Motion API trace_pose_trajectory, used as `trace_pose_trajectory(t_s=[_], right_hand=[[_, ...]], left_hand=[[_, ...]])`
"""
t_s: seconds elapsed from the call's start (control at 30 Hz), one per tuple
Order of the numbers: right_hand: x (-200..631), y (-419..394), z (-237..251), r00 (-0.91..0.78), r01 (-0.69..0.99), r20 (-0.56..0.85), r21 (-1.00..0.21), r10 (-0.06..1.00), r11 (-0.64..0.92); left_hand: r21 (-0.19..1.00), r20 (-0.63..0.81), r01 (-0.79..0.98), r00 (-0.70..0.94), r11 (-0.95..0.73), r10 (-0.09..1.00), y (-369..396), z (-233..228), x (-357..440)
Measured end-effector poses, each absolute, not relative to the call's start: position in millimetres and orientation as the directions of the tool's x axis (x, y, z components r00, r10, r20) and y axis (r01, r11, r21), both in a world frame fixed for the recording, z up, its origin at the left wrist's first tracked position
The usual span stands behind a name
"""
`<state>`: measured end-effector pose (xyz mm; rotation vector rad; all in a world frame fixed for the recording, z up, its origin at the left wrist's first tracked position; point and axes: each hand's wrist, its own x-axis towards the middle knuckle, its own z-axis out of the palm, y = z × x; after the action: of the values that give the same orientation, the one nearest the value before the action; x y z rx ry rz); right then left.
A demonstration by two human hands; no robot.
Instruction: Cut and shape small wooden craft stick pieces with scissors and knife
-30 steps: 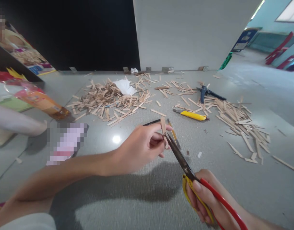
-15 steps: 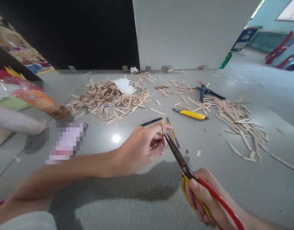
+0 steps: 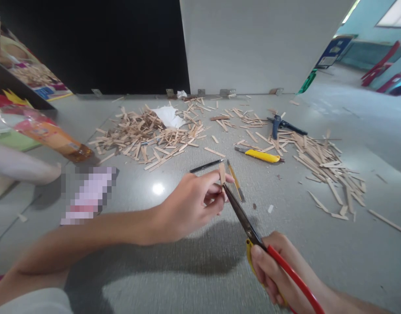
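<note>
as before, scissors [image 3: 241, 212] at stick [image 3: 222, 173]

Knife [image 3: 259, 155] betw. 2 stick piles [image 3: 144, 135]

Short wooden stick [image 3: 222, 173] upright (pinched), scissors [image 3: 242, 216] blades at its base.

The lower loops of the red-and-yellow-handled steel scissors [image 3: 252, 233] are hidden inside the right hand [image 3: 279, 270], whose wrist runs off the bottom edge. At near left, a pixel-blurred pinkish block [image 3: 89, 196] cannot be identified. The clear plastic bottle of orange liquid [image 3: 39, 131] is cut by the left edge.
</note>
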<state>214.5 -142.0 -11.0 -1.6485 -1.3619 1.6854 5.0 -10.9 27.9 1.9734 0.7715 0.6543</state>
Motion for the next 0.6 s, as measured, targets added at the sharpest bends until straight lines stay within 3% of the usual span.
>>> trace_pose_trajectory(t_s=[0.17, 0.33, 0.6], right_hand=[[213, -140, -2, -0.195, 0.332, -0.544, -0.819, 0.816, -0.467], [216, -138, -6, -0.247, 0.297, -0.486, -0.861, 0.838, -0.412], [218, -135, -1, -0.362, 0.246, -0.556, -0.831, 0.748, -0.499]], left_hand=[[0.843, 0.138, 0.301, 0.682, -0.446, 0.719, -9, 30, 3], [0.802, 0.164, 0.316, 0.700, -0.507, 0.695, -6, 33, -1], [0.696, 0.106, 0.400, 0.764, -0.596, 0.637, 4, 45, -10]])
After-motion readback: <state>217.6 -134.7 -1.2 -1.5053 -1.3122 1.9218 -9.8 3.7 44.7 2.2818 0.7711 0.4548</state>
